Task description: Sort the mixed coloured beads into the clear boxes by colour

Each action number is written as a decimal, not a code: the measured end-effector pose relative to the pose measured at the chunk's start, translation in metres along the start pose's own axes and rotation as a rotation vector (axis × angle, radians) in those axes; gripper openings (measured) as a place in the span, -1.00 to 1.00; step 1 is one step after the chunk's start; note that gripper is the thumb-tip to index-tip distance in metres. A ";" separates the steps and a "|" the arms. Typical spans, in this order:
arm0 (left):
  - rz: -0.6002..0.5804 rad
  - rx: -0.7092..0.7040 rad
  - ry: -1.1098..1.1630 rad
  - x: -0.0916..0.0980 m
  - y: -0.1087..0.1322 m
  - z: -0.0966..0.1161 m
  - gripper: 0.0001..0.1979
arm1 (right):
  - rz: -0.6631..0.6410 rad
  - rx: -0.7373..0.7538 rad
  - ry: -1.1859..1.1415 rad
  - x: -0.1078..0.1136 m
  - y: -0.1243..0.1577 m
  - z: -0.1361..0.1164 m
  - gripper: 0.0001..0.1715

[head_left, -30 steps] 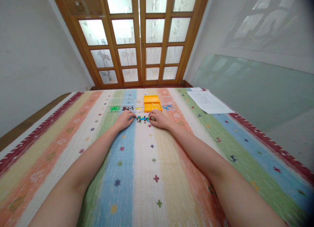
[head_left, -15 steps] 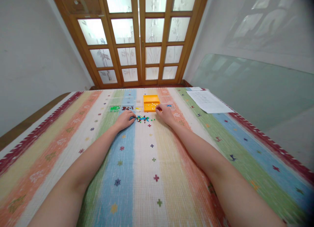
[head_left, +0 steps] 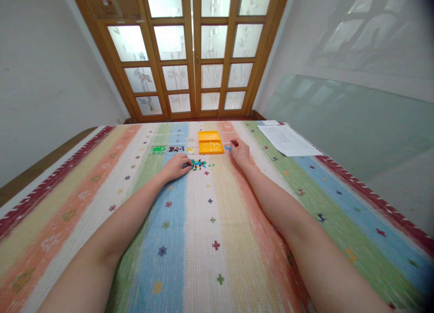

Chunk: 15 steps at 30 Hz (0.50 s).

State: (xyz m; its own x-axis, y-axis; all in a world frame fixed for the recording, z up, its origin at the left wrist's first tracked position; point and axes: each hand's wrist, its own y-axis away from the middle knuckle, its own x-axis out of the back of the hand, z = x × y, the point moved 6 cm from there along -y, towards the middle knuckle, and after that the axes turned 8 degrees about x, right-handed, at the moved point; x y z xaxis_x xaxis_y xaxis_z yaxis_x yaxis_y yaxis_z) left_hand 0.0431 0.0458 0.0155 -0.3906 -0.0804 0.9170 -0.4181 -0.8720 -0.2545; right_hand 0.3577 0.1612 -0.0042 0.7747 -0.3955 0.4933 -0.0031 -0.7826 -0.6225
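A small pile of mixed blue, green and dark brown pieces [head_left: 199, 164] lies on the tablecloth. At its left edge is my left hand [head_left: 176, 167], fingers bent and closed together against the pieces; what they pinch is too small to make out. My right hand [head_left: 240, 151] hovers at the clear box with blue pieces [head_left: 228, 148], thumb and fingertips together, their content hidden. Between the hands stands an open yellow box [head_left: 210, 136] with white pieces in its front part. Left of it, clear boxes hold green pieces [head_left: 158, 149], dark brown pieces [head_left: 176, 149] and yellow pieces [head_left: 191, 149].
A striped tablecloth [head_left: 200, 259] covers the table. Printed paper sheets [head_left: 288, 140] lie at the far right. A glass-paned wooden door [head_left: 195, 78] stands behind the table, and a pale green panel [head_left: 339, 123] leans along the right wall.
My right hand has moved right, from the yellow box to the clear box with blue pieces. My left hand has shifted slightly right, closer into the pile.
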 end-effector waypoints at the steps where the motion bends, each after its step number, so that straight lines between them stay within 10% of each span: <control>1: -0.003 -0.001 0.003 0.000 0.000 0.001 -0.87 | -0.002 -0.007 0.002 0.000 0.000 0.000 -0.68; 10: -0.014 -0.009 0.002 -0.003 0.000 0.006 -0.83 | -0.044 0.042 0.053 0.001 0.000 -0.014 -0.71; 15: -0.008 0.004 0.004 -0.004 0.000 0.005 -0.83 | -0.351 0.315 -0.007 -0.019 0.017 -0.066 -0.79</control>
State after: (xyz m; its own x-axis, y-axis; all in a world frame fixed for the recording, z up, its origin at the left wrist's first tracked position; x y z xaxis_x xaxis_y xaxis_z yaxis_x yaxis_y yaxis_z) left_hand 0.0489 0.0437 0.0137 -0.3906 -0.0718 0.9178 -0.4177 -0.8746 -0.2462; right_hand 0.3009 0.1234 0.0161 0.6987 -0.1288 0.7037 0.4512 -0.6840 -0.5732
